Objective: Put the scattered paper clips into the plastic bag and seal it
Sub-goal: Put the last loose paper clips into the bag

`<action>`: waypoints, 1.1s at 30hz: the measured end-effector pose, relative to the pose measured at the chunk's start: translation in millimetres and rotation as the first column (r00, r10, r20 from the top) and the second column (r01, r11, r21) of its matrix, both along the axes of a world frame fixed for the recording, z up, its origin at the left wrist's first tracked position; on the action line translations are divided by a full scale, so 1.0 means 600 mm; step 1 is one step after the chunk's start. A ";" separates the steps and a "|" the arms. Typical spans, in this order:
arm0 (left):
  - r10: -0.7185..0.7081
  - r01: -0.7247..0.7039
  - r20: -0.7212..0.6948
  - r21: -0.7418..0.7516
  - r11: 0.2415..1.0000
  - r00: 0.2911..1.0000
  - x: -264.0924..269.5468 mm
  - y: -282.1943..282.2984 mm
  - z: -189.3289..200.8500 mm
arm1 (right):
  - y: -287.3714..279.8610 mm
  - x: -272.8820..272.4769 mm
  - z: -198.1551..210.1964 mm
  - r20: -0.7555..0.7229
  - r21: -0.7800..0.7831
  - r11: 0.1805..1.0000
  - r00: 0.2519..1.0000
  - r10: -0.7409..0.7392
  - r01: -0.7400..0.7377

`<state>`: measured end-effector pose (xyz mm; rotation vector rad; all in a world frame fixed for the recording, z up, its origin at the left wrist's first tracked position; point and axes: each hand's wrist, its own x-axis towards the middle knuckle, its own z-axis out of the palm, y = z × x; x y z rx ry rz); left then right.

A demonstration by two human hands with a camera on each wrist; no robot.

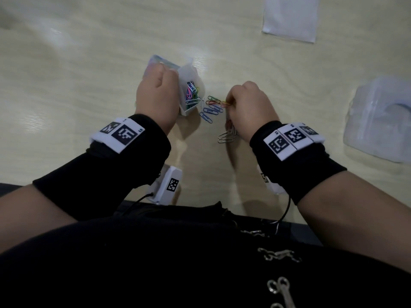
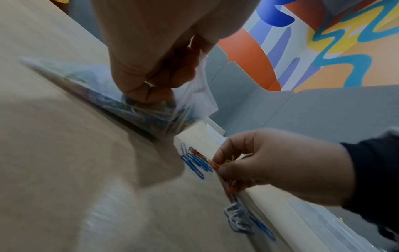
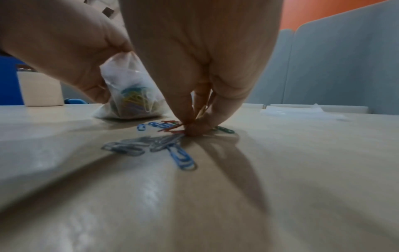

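My left hand (image 1: 155,92) grips a small clear plastic bag (image 1: 190,85) by its rim and holds the mouth open; several coloured clips lie inside it (image 3: 134,100). Just right of the bag, loose paper clips (image 1: 210,108) lie on the table, blue, red and green. My right hand (image 1: 246,103) pinches a few red and yellow clips (image 2: 220,163) at the table surface, fingertips (image 3: 194,129) down. A small bunch of silver clips (image 1: 226,136) lies under my right wrist.
The pale wooden table (image 1: 89,63) carries a white sheet (image 1: 289,18) at the far right and a clear plastic packet (image 1: 378,118) at the right edge. A white marker block (image 1: 166,187) sits near the front edge. Grey partition panels (image 3: 334,68) stand behind the table.
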<state>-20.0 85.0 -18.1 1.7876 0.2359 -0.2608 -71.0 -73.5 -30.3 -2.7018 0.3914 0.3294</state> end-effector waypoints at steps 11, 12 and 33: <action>-0.087 0.087 0.005 0.038 0.996 0.996 -0.011 -0.016 0.000 | -0.010 0.032 0.052 -0.011 0.567 0.760 0.925 -0.381 0.319; -0.088 0.088 -0.001 0.030 0.996 0.996 -0.010 -0.016 0.001 | -0.003 0.036 0.057 -0.027 0.615 0.723 0.925 -0.379 0.314; 0.055 -0.055 -0.010 0.000 0.998 0.998 0.005 0.012 -0.005 | 0.047 0.024 0.003 -0.079 -0.069 0.993 0.992 0.094 -0.100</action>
